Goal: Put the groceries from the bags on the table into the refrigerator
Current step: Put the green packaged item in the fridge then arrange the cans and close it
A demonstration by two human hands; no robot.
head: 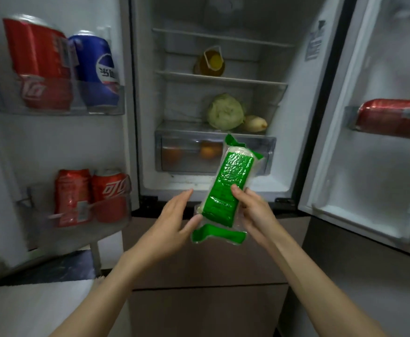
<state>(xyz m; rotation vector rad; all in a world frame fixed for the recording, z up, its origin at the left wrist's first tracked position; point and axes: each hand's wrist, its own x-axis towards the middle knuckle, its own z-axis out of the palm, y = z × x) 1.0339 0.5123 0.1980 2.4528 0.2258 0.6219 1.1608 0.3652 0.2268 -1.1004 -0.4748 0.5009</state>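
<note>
Package: a long, flat, crinkly green-and-clear plastic packet, held before the open refrigerator, below its drawer.
Axis: long axis ran upward, slightly tilted right, far end toward the drawer.
Right hand: thumb and fingers gripped its lower part.
Left hand: fingers straight, touching its lower left edge.
Room: both doors stood wide.

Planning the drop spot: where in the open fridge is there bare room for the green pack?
Top shelf looks bare. Middle shelf is free right of the yellow bottle. The lower shelf is open left of the cabbage; its right side is crowded by the pale vegetable. Right hand grips the green pack.
</note>
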